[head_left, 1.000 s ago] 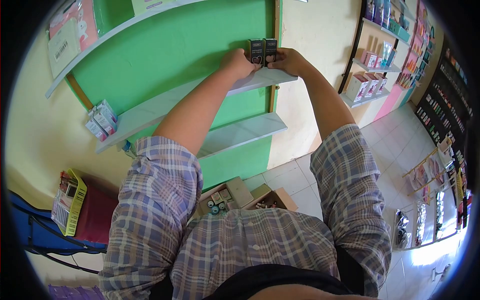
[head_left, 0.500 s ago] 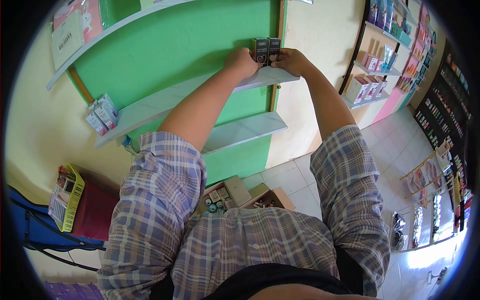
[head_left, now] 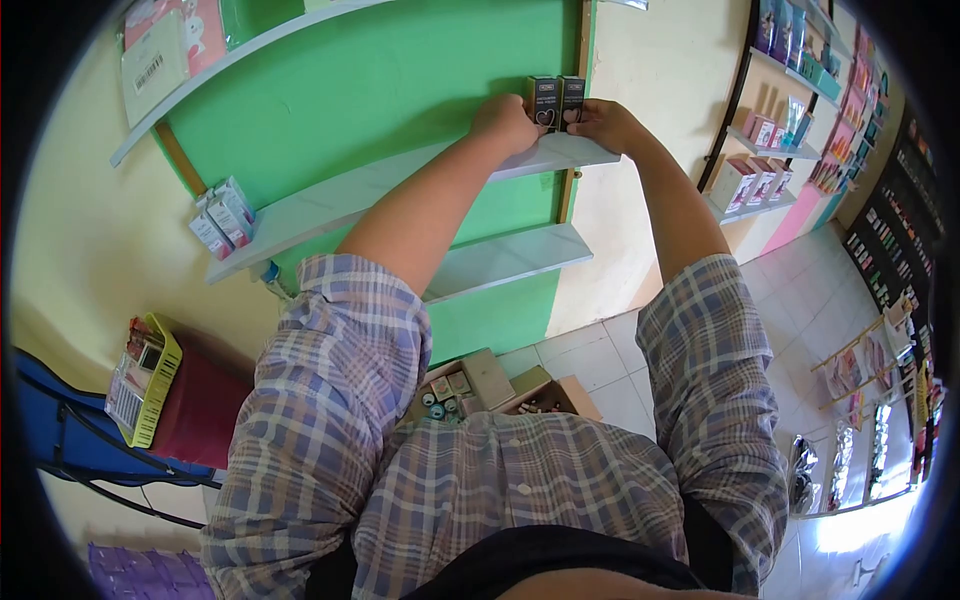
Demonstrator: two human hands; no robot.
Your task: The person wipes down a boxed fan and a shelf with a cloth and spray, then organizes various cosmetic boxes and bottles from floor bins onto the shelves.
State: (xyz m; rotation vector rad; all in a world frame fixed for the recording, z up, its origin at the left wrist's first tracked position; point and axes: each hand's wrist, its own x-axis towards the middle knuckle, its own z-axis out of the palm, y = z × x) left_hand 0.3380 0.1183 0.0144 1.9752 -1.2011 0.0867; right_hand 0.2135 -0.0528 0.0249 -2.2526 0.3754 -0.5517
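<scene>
Two small black boxes with a heart outline on the front stand upright side by side at the right end of a white marbled shelf (head_left: 350, 195). My left hand (head_left: 505, 124) curls around the lower left side of the left black box (head_left: 543, 100). On the other side, the thumb and fingers of my right hand (head_left: 610, 126) pinch the lower right edge of the right black box (head_left: 572, 98). A narrow gap shows between the boxes. Some fingertips are hidden behind or against them.
Light-coloured boxes (head_left: 222, 218) stand at the shelf's left end. A lower shelf (head_left: 515, 262) runs beneath. Open cartons (head_left: 480, 378) with small goods sit on the floor below. A yellow basket (head_left: 160, 385) is at left; stocked wall shelves (head_left: 765, 200) are at right.
The whole view has shifted slightly, so the shelf and hands appear further right. A narrow gap now shows between the two boxes. Both hands remain on them.
</scene>
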